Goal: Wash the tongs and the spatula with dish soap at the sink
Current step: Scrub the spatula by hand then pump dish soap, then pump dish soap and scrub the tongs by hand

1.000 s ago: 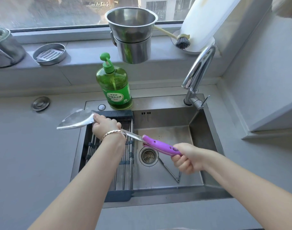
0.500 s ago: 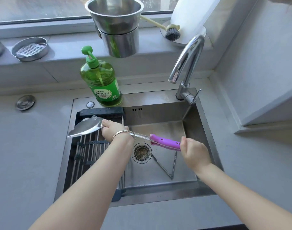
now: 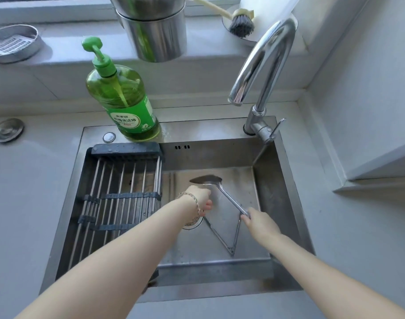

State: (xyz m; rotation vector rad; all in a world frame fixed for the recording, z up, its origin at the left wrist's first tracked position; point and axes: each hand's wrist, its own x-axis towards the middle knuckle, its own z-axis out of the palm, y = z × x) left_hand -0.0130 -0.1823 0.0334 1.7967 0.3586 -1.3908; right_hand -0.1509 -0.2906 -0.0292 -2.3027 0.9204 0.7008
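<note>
The right hand (image 3: 260, 223) was closed around the handle of the long steel spatula (image 3: 222, 192), whose blade sat toward eleven o'clock, low in the stainless sink (image 3: 261, 187). The left hand (image 3: 200, 199), fingers curled, touched the blade from eight o'clock. Thin metal tongs (image 3: 229, 236) lay splayed on the sink floor at six o'clock. Green dish soap bottle (image 3: 123, 100) stood at twelve.

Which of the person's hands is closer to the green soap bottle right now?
The left. The left hand is down in the sink basin, below and a little right of the soap bottle. The right hand, holding the spatula shaft, sits farther right and nearer the camera.
</note>
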